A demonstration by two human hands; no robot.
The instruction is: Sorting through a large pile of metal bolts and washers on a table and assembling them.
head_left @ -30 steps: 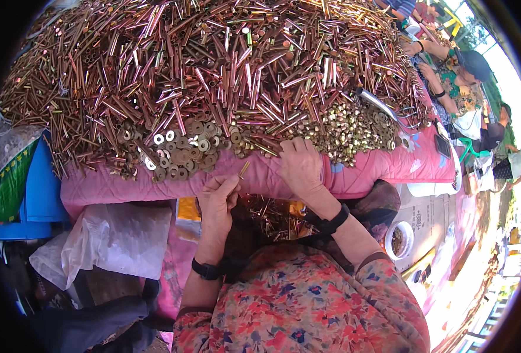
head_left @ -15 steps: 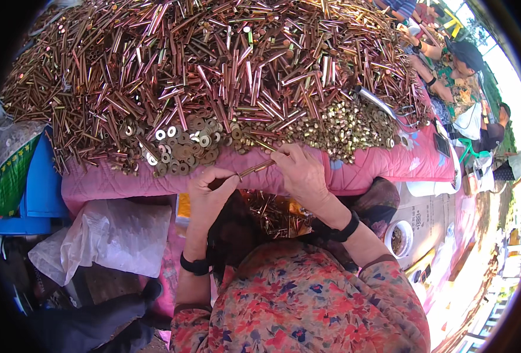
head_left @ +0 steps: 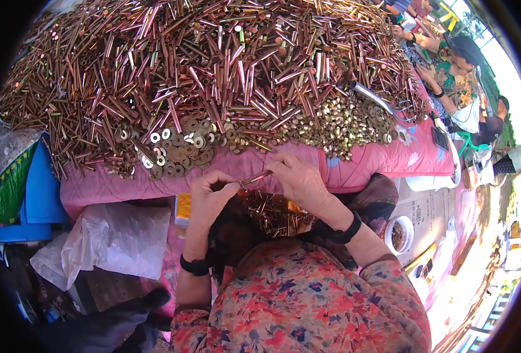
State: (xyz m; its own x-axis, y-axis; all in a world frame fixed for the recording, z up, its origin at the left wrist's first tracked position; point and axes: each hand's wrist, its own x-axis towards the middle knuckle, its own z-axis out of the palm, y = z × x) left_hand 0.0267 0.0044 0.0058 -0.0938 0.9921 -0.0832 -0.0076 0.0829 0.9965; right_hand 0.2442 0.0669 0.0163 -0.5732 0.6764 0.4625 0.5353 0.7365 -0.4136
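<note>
My left hand (head_left: 212, 195) and my right hand (head_left: 300, 183) meet just off the near edge of the padded pink cloth (head_left: 213, 179). Between their fingertips lies a slim copper-coloured metal tube (head_left: 256, 177), slanting up to the right. The left thumb and forefinger pinch its lower end, while right fingers grip the upper end. Fine detail where the left fingers meet it is too small to make out. Beyond the left hand is a pile of flat round washers (head_left: 185, 150). Small brass-coloured nuts (head_left: 346, 125) are heaped beyond the right hand.
A large mound of metal tubes (head_left: 213, 70) covers the table. A bent silver handle (head_left: 371, 96) lies by the nuts, and a phone (head_left: 439, 139) at the right edge. Below are a tub of more tubes (head_left: 275, 215), a white bucket (head_left: 399, 235) and plastic sheeting (head_left: 125, 235). Other people sit at right.
Both hands still hold the tube. The right hand has moved slightly down and closer to the left, and less of the tube shows between them.
</note>
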